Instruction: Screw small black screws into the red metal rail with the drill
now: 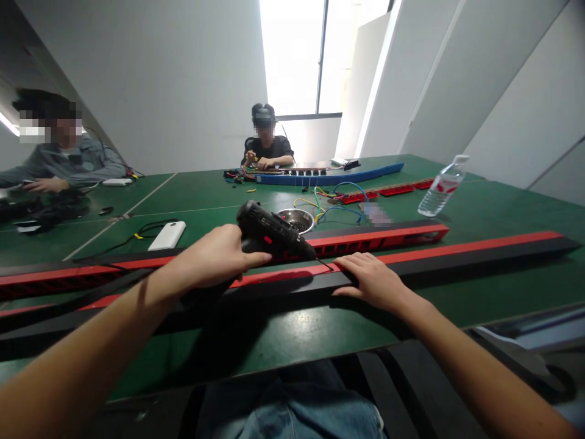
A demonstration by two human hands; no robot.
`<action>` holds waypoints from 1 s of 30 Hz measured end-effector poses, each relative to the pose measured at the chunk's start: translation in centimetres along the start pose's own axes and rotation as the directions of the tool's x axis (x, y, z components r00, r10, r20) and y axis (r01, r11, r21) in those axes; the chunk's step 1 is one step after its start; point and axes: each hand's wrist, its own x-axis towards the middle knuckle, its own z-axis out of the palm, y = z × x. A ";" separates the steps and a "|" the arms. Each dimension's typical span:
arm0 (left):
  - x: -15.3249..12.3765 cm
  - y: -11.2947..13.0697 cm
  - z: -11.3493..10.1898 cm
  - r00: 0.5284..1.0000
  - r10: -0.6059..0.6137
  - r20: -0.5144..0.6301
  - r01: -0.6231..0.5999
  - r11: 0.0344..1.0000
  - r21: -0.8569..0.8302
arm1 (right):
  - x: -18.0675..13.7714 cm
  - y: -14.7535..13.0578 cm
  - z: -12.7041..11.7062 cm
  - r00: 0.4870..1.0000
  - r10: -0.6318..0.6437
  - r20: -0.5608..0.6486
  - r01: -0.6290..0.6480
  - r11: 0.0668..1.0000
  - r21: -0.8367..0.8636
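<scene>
At the far left we see a co-worker (pixel 103 163) in a grey-blue top, seated at the green table (pixel 292 344). Nearer us lies a white box (pixel 167 236) with a dark cable beside it. Our left hand (pixel 217 256) is closed firmly around a black drill (pixel 269 235), whose thin bit slants down rightward to the near bar (pixel 315 283). This long bar (red on top, black along the front) lies across the table right before us. Behind the drill sits a metal bowl (pixel 310 226) of small dark pieces; farther back, a second person (pixel 274 148) sits behind a blue bar (pixel 329 177). Just right of the bit, our right hand (pixel 372 281) grips the near bar, fingers over its top, thumb against its front. Behind it runs another red bar (pixel 379 236), and farther right stands a clear bottle (pixel 444 188).
</scene>
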 end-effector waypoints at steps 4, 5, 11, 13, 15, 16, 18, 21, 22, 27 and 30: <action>0.5 -3.2 2.1 0.987 -0.089 0.137 0.114 0.975 -0.190 | -1.8 2.0 -0.9 0.998 0.069 -0.001 -0.069 0.995 0.072; 0.6 -4.0 2.3 0.979 -0.118 0.164 0.157 0.955 -0.250 | -2.2 2.5 -1.2 0.996 0.092 0.001 -0.091 0.990 0.105; 0.9 -7.2 2.6 0.949 -0.219 0.226 0.302 0.836 -0.459 | -4.5 6.0 -2.4 0.967 0.249 0.057 -0.255 0.936 0.243; 0.5 -7.8 2.8 0.941 -0.242 0.236 0.332 0.795 -0.508 | -5.1 6.9 -2.7 0.948 0.309 0.072 -0.317 0.911 0.262; 0.1 -8.2 3.1 0.924 -0.259 0.282 0.376 0.747 -0.547 | -5.4 7.4 -3.1 0.927 0.361 0.096 -0.374 0.886 0.276; -0.2 -8.4 3.2 0.916 -0.256 0.309 0.394 0.718 -0.573 | -5.4 7.4 -3.4 0.917 0.382 0.114 -0.398 0.872 0.284; -0.4 -8.7 3.5 0.909 -0.229 0.348 0.407 0.663 -0.628 | -5.0 7.1 -3.9 0.895 0.414 0.167 -0.447 0.838 0.312; -0.3 -9.1 3.9 0.918 -0.184 0.350 0.384 0.627 -0.678 | -3.2 5.5 -4.6 0.869 0.443 0.219 -0.494 0.769 0.405; -0.3 -9.2 4.0 0.922 -0.175 0.346 0.375 0.629 -0.681 | -2.3 4.8 -4.6 0.873 0.440 0.213 -0.487 0.755 0.438; -0.5 -9.2 4.5 0.947 -0.152 0.284 0.314 0.633 -0.707 | 2.8 1.1 -2.8 0.962 0.253 0.104 -0.273 0.874 0.401; -1.0 -9.4 4.7 0.958 -0.161 0.239 0.287 0.615 -0.735 | 5.0 0.3 -1.3 0.967 0.227 0.117 -0.255 0.868 0.427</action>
